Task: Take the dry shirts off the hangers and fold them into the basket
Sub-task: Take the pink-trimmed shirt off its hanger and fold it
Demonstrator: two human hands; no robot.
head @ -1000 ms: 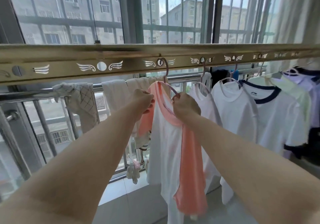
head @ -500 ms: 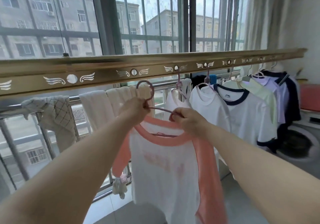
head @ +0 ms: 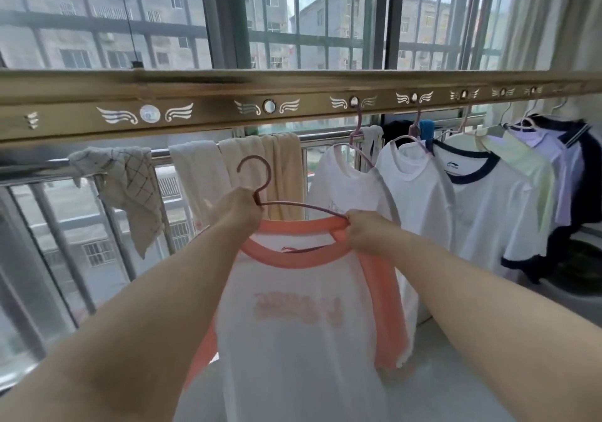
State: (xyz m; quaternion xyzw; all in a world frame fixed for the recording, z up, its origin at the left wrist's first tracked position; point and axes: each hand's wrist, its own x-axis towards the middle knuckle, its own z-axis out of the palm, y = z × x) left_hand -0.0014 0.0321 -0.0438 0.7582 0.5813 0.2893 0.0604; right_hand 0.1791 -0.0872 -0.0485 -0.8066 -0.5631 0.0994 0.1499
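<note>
My left grip (head: 239, 208) is closed round the neck of the hanger (head: 294, 206), just under its hook. The hook stands free in the air below the drying rail (head: 195, 109), caught in none of its holes. My right grip (head: 365, 229) is closed on the collar of the peach-trimmed shirt (head: 293, 324), at the spot where the hanger's right arm runs into the neckline. The shirt hangs on the hanger between my two arms, front towards me, under the middle of the rail. The other shirts (head: 420, 190) are lined up towards the rail's right end.

I judge the step in hand to be stripping this shirt from its hanger. The unhooking looks done and the shirt is not yet off. Next, I think, the collar has to be stretched over the right arm of the hanger while my left grip holds the wire steady. Then the hanger can slide out through the neck. No basket is in view, so I will have to look for it before folding.
</note>
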